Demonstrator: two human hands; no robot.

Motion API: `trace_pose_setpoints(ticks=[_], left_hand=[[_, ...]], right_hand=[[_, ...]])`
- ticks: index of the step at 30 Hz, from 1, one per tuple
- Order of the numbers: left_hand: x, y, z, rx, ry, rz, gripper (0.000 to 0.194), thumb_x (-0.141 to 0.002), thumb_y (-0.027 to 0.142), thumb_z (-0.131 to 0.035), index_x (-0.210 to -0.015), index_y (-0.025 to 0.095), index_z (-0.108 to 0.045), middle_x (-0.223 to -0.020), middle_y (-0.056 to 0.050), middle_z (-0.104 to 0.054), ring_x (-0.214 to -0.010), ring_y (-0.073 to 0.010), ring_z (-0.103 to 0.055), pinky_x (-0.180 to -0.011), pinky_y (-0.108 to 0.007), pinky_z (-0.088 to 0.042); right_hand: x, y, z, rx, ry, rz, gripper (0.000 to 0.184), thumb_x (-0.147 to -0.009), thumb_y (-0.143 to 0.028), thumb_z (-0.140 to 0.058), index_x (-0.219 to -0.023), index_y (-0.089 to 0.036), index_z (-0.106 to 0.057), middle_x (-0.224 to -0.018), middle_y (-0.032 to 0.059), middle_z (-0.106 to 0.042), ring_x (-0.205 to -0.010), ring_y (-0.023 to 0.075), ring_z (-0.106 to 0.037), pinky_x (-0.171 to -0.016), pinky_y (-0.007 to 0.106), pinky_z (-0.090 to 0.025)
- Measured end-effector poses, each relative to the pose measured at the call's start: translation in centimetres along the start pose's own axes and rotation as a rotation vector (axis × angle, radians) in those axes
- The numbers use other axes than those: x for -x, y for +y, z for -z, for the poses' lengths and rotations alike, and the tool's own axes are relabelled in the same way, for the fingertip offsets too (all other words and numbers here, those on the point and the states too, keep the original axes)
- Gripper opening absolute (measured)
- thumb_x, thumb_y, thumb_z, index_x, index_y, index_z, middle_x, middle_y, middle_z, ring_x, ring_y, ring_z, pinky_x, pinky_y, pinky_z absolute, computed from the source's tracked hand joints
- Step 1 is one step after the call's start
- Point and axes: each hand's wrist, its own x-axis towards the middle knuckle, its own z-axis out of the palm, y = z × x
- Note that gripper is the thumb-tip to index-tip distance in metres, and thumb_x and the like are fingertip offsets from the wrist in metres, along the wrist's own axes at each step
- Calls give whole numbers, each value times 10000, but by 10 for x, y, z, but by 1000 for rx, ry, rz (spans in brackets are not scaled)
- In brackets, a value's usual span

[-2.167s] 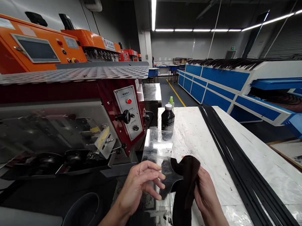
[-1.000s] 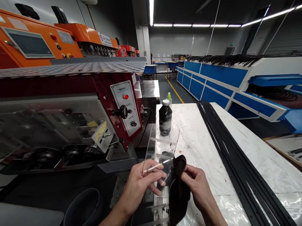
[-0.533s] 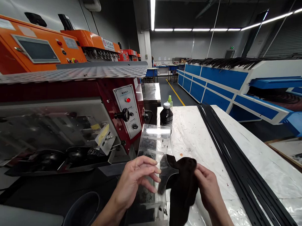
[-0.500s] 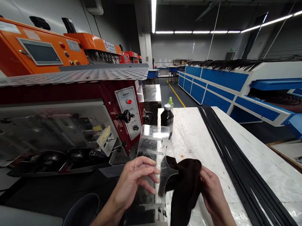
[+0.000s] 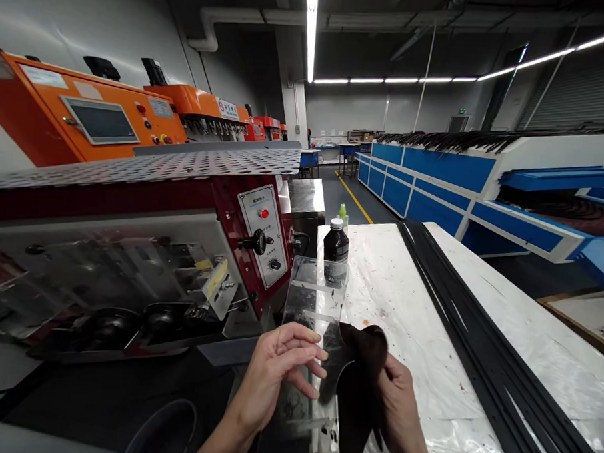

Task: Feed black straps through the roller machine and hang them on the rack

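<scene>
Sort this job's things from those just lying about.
Likely in the job:
dark brown cloth-like piece in the right hand
clear rectangular plastic sheet near the left hand

Likely just lying about, untouched:
black white-capped bottle
green-topped bottle
long black strips on the white table

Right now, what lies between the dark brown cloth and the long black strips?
The head view shows your bare right hand holding the cloth, then a stretch of shiny white tabletop.
</scene>
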Motion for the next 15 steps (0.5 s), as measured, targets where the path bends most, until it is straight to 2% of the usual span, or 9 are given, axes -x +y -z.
trace_pose_setpoints(ticks=[4, 8, 11, 15], left_hand=[[2, -9, -7, -20, 26, -27, 175, -737, 235, -672, -870, 122, -652, -770, -84, -714, -658, -221, -683, -462, -307, -595], [3, -14, -12, 2, 22, -30, 189, -737, 239, -674, -881, 119, -649, -788, -94, -724, -661, -224, -685, -471, -317, -600], [5, -11, -13, 15, 26, -34, 194, -733, 237, -679, -880, 115, -650, -784, -97, -723, -655, -223, -686, -469, -317, -601], [5, -4, -8, 71, -18, -9, 171, -748, 230, -659, -876, 116, -647, -777, -91, -716, -654, -225, -688, -455, -311, -594]], right_hand=[[1, 3, -10, 201, -75, 139, 330, -782, -469, -696, -670, -163, -645, -653, -5, -567, -641, 138, -471, -592, 235, -374], [-1, 1, -16, 218, -35, 178, 382, -846, -495, -616, -655, -167, -567, -590, -34, -467, -575, 104, -370, -518, 220, -304], [-15, -2, -14, 99, 29, 100, 402, -813, -525, -644, -644, -174, -544, -580, -38, -462, -547, 100, -353, -486, 222, -295], [-27, -3, 12, -152, 114, -80, 381, -747, -561, -679, -670, -196, -600, -621, 5, -591, -570, 160, -502, -535, 280, -450]])
